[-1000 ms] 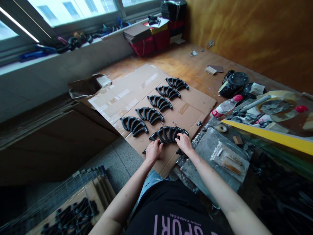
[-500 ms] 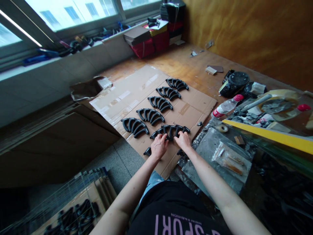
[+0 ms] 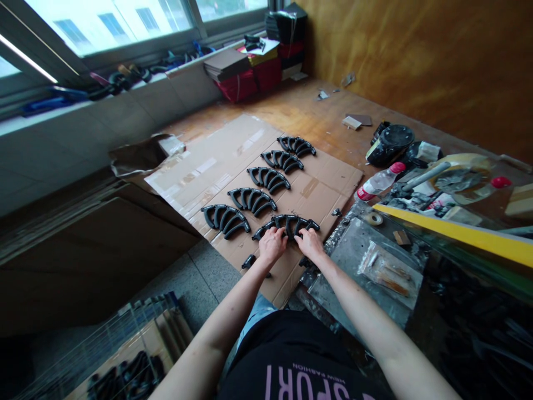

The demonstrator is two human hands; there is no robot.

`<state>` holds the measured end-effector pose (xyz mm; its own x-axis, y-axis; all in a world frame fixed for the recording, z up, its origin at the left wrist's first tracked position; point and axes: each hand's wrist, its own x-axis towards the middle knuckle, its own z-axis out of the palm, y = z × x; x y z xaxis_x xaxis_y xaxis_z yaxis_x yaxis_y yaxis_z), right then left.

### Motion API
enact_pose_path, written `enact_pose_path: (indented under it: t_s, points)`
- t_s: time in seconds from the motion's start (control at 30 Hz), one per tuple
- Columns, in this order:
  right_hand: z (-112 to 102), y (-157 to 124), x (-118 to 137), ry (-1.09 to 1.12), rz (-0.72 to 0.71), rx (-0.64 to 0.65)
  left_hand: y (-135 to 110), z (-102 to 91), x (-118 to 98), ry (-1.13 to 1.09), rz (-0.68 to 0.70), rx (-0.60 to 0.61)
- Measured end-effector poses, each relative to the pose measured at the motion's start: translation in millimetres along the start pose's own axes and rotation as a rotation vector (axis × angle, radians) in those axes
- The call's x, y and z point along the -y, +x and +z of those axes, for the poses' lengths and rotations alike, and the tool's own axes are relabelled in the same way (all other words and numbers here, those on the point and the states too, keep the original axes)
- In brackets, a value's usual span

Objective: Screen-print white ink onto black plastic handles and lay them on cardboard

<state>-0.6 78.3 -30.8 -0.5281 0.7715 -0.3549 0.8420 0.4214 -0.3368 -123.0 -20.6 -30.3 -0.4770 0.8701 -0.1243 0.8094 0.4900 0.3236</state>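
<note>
Several black curved plastic parts lie in fanned sets on a flat cardboard sheet (image 3: 233,150). My left hand (image 3: 272,246) and my right hand (image 3: 310,245) rest side by side on the nearest set of curved parts (image 3: 287,223), fingers pressing on its lower edge. A row of similar sets runs away from me: one (image 3: 226,219) to the left, then another (image 3: 252,199) and more up to the farthest (image 3: 296,145). A single loose black piece (image 3: 249,261) lies just left of my left wrist.
A clear bottle with a red cap (image 3: 378,182) lies at the cardboard's right edge. A grey metal tray (image 3: 358,250) with a plastic bag (image 3: 390,266), a yellow bar (image 3: 453,234) and black cans (image 3: 391,141) sit to the right. A wire crate (image 3: 120,361) holding black parts stands lower left.
My left hand has slid right along the nearest set until it sits beside my right hand. The view has shifted slightly.
</note>
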Motion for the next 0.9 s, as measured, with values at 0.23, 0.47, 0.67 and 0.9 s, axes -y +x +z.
enact_pose_path:
  t_s: [0.23,0.47,0.67,0.9]
  points:
    - [-3.4,-7.9,-11.2,0.01,-0.023,-0.017,-4.1,-3.6,4.8,0.021,-0.004,0.025]
    - [-0.5,-10.1,-11.8,0.028,-0.091,0.002,1.4,-11.6,4.5,0.052,-0.017,0.035]
    - [-4.3,-15.1,-9.7,-0.025,-0.083,-0.046,8.4,-13.2,5.4,0.049,0.017,0.034]
    - [-9.1,-22.9,26.6,-0.069,-0.131,-0.154,9.6,-12.1,12.0,0.025,0.106,0.04]
